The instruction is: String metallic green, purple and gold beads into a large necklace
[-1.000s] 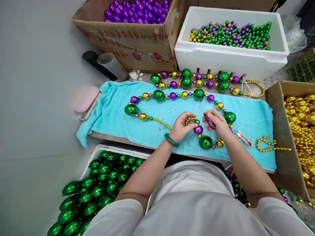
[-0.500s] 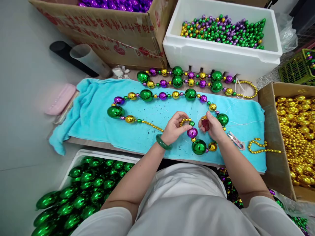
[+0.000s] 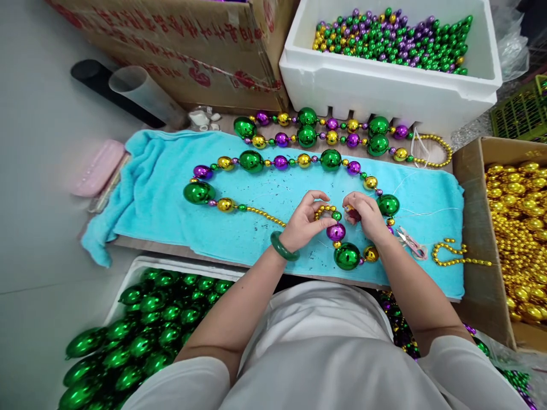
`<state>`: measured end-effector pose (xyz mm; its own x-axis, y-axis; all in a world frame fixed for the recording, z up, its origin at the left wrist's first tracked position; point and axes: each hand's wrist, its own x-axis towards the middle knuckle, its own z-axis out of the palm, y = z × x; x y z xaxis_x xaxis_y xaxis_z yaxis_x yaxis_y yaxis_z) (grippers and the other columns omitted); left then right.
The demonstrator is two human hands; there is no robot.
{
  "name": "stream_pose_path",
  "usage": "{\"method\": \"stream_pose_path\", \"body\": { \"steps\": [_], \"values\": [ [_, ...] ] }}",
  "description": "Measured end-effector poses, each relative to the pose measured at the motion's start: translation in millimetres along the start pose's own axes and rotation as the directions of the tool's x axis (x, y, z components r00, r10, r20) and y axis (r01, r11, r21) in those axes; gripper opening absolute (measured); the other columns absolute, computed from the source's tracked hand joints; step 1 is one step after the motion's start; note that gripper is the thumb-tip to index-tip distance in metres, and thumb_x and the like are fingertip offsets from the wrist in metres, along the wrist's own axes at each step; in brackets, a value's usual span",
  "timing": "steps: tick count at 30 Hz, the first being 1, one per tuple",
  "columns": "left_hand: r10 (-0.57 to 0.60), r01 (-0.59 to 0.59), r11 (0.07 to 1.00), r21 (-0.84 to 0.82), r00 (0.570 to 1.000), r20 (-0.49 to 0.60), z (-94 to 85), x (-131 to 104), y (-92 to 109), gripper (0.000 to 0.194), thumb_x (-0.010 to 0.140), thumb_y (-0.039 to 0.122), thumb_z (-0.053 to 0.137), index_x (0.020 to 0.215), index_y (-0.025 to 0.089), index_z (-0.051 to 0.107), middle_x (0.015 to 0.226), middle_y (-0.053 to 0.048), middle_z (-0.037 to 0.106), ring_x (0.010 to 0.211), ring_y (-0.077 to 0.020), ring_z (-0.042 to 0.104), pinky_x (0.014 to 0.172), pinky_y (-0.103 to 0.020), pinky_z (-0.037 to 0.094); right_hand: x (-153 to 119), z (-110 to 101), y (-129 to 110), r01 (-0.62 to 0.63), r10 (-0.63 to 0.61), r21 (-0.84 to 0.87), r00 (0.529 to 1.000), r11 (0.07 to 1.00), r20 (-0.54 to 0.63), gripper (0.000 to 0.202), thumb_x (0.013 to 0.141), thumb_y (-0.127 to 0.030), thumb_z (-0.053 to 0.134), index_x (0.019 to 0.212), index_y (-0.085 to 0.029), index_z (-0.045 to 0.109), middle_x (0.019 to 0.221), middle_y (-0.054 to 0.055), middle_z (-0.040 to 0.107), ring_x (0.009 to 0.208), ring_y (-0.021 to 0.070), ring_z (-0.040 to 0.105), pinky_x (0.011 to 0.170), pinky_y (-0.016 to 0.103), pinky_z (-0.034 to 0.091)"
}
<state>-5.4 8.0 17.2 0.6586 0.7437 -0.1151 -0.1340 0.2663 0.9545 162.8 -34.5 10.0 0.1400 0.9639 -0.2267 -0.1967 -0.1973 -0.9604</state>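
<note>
My left hand (image 3: pixel 304 221) is closed on the bead necklace, with thumb and fingers around a small loop of gold beads (image 3: pixel 325 209). Just beyond the thumb hang a green bead (image 3: pixel 337 216), a purple bead (image 3: pixel 335 232) and a big green bead (image 3: pixel 346 256). My right hand (image 3: pixel 364 213) is closed on a small dark red lighter (image 3: pixel 352 215), mostly hidden by the fingers, close to the loop. No flame can be made out. The remaining necklace curves over the turquoise towel (image 3: pixel 265 239). Small scissors (image 3: pixel 411 244) lie right of my right hand.
Finished-looking bead strands (image 3: pixel 306 136) lie behind the towel. A white foam box (image 3: pixel 384 85) of small beads stands at the back, a cardboard box (image 3: pixel 482 245) of gold beads at right, green beads (image 3: pixel 145 324) at front left. A short gold strand (image 3: pixel 448 256) rests near the scissors.
My right hand has turned and moved slightly left toward the loop, its fingers now covering more of the lighter. My left hand keeps its hold on the beads. The view has shifted slightly.
</note>
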Motion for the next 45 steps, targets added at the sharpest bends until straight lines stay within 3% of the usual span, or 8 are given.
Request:
{"method": "stream_pose_path", "body": {
  "steps": [16, 28, 41, 45],
  "values": [
    [0.005, -0.005, 1.000, 0.015, 1.000, 0.006, 1.4, -2, -2, 0.050, 0.069, 0.025, 0.076, 0.105, 0.021, 0.042, 0.088, 0.001, 0.059, 0.074, -0.0092, 0.053, 0.069, -0.023, 0.041, 0, -8, 6, 0.197, -0.189, -0.273, 0.980, 0.941, 0.058, 0.017, 0.083, -0.032, 0.051, 0.073, -0.019, 0.053, 0.058, -0.004, 0.048, 0.048, 0.0095, 0.044, 0.048, 0.023, 0.034],
    [0.004, -0.004, 1.000, 0.031, 1.000, 0.010, 0.9, -3, -1, 0.052, 0.069, 0.026, 0.076, 0.107, 0.022, 0.040, 0.090, 0.000, 0.060, 0.078, -0.0112, 0.055, 0.071, -0.025, 0.042, 3, -14, 9, 0.244, -0.239, -0.414, 0.969, 0.877, 0.065, 0.015, 0.084, -0.032, 0.051, 0.074, -0.020, 0.052, 0.057, -0.004, 0.047, 0.051, 0.0110, 0.044, 0.051, 0.024, 0.032],
    [0.006, -0.006, 0.999, 0.044, 1.000, 0.008, 1.9, -2, -2, 0.054, 0.069, 0.026, 0.077, 0.108, 0.022, 0.041, 0.089, 0.000, 0.060, 0.078, -0.0105, 0.056, 0.072, -0.024, 0.043, -1, -16, -5, 0.342, -0.337, -0.538, 0.935, 0.771, 0.112, 0.012, 0.083, -0.030, 0.052, 0.077, -0.021, 0.053, 0.057, -0.004, 0.051, 0.052, 0.0117, 0.048, 0.054, 0.025, 0.033],
    [0.033, -0.035, 0.998, 0.047, 0.998, 0.052, -1.5, -4, 0, 0.054, 0.070, 0.026, 0.077, 0.110, 0.023, 0.041, 0.092, -0.001, 0.062, 0.082, -0.0125, 0.058, 0.072, -0.025, 0.044, -9, -22, -11, 0.357, -0.366, -0.533, 0.926, 0.767, 0.093, 0.016, 0.086, -0.036, 0.053, 0.081, -0.021, 0.054, 0.064, -0.002, 0.058, 0.058, 0.0137, 0.053, 0.058, 0.026, 0.038]
  ]
}}
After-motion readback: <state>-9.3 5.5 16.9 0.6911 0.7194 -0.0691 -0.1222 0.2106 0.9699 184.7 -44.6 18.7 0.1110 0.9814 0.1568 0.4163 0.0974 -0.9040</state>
